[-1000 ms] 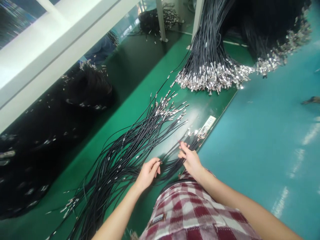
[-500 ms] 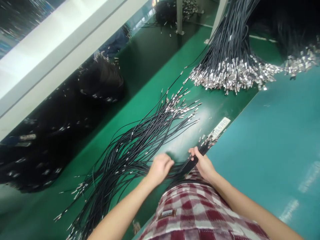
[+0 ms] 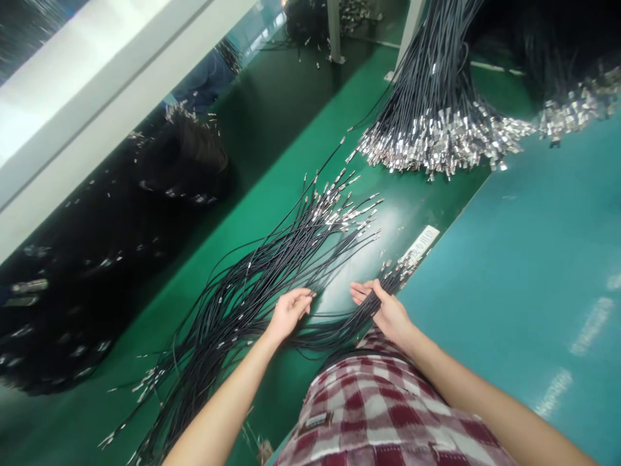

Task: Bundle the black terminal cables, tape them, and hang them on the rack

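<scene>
I observed the right hand (image 3: pixel 388 312) closed around a small bundle of black wires (image 3: pixel 373 299) at the near edge of the green table (image 3: pixel 272 168), the bundle's metal terminals pointing away toward a white label (image 3: pixel 421 241). The left hand (image 3: pixel 287 312) lay with fingers loosely curled, not clamped, on the loose spread of black wires (image 3: pixel 272 259) just beside it. A large hanging bundle (image 3: pixel 431 110) rested its terminals on the table further off, well apart from both hands.

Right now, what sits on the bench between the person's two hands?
In the head view, a bare, shiny patch of green bench separates the left hand from the right hand; lower down, black wires cross the gap.
</scene>
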{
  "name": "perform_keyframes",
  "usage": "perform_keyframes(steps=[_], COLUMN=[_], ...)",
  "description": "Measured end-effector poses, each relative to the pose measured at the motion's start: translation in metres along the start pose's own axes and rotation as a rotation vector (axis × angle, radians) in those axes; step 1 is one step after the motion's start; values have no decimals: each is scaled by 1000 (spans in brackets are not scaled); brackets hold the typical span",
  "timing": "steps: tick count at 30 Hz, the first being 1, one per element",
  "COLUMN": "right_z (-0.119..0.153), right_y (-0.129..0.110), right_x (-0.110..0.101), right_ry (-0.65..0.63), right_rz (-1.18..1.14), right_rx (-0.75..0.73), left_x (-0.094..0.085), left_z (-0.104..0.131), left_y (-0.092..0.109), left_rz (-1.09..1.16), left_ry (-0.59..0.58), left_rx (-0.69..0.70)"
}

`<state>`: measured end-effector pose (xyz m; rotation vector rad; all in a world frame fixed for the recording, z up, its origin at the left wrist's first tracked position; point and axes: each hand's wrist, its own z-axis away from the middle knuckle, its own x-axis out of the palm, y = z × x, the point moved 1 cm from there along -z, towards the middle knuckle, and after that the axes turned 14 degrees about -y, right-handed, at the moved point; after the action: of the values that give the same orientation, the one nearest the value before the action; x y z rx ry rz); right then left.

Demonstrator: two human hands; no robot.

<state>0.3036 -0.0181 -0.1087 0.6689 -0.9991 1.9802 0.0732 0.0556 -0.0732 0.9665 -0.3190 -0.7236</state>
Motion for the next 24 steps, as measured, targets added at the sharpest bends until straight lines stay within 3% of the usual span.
perform_keyframes(steps=[5, 13, 15, 17, 20, 22, 24], right_z=[-2, 16, 17, 15, 10, 5, 1], right_y=[-3, -1, 3, 6, 11, 12, 12], right_x=[10, 18, 17, 15, 11, 8, 8], right_ry=[32, 32, 54, 89, 157, 200, 230], right_rz=[-80, -123, -119, -115, -152, -175, -159], right_rx=[-37, -109, -134, -164, -156, -131, -123], left_x=[24, 59, 64, 63, 51, 40, 34], left_z=[34, 32, 37, 37, 8, -31, -69], left_y=[-8, -29, -28, -20, 1, 14, 23], left_rz=[0, 29, -65, -278, -630, -817, -975], left_ry=[-24, 29, 16, -86, -164, -54, 54], left_rx=[-42, -63, -52, 5, 151, 199, 159])
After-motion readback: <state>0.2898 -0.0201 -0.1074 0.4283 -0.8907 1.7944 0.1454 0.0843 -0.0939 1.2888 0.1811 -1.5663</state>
